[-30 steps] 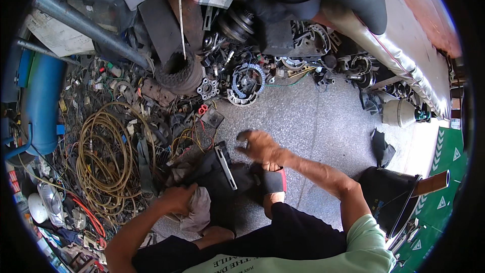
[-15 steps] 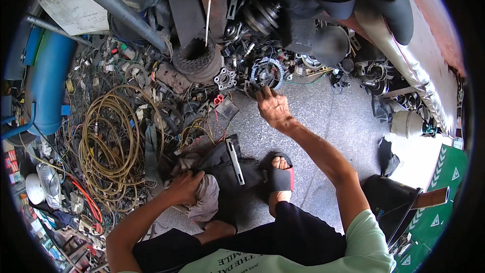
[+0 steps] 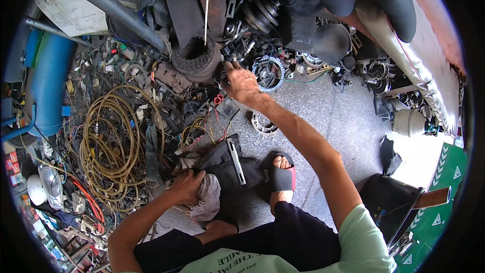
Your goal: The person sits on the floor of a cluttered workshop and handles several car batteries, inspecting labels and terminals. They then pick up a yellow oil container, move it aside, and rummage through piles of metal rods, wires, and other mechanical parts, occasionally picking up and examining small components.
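Observation:
My left hand (image 3: 188, 187) grips a bunched greyish cloth (image 3: 206, 201) in front of my knees. A dark fabric piece with a slotted metal strip (image 3: 235, 161) on it lies just beyond. Further out, my right hand (image 3: 242, 85) has its fingers curled down over a star-shaped metal hub, which is almost wholly hidden under them. A toothed metal ring (image 3: 268, 73) with a dark centre sits just right of those fingers. Another thin metal ring (image 3: 264, 123) lies flat on the floor below my right forearm.
A rough hollow cylinder (image 3: 196, 60) stands beyond my right hand, a thin rod upright in it. Coiled yellowish hose (image 3: 112, 141) lies over heaped wires and scrap at left. A blue tank (image 3: 50, 83) is far left. A black bucket (image 3: 389, 205) stands at right.
My right hand has let go of the thin metal ring, now lying nearer on the floor, and moved left onto the star-shaped hub. My left hand stays on the cloth.

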Tool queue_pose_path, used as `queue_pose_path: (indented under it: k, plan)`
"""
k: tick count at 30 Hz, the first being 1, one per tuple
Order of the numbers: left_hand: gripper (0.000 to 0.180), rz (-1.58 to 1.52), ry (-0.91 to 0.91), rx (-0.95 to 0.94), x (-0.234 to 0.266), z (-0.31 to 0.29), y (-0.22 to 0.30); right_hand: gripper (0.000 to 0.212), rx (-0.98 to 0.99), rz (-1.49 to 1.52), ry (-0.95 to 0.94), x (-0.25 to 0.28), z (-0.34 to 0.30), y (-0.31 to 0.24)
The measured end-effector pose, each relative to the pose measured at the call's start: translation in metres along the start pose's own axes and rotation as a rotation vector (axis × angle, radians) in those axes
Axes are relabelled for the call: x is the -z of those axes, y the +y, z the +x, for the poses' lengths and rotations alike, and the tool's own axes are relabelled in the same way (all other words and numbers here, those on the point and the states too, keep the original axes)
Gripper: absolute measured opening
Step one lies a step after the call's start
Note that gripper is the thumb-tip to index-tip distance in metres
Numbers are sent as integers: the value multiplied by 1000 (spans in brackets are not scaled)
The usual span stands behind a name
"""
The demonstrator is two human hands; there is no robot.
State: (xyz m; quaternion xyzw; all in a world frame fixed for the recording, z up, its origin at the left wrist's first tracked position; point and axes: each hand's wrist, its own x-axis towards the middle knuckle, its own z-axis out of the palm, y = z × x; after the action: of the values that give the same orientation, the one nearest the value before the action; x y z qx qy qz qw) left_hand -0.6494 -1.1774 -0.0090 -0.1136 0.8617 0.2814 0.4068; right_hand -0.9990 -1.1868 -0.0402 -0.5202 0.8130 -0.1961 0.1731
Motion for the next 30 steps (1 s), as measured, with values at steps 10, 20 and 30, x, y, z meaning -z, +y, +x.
queue_pose_path:
  k: [10, 20, 30]
  plan:
    - [111, -40, -94, 51, 7, -2, 2, 26, -148, 283, 48, 18, -50, 25]
    - [105, -39, -133, 49, 12, 10, 5, 45, -226, -63, -162, 19, -124, 48]
    - [107, -33, -34, -2, 2, 6, -2, 79, -109, 32, -157, -52, -64, -24]
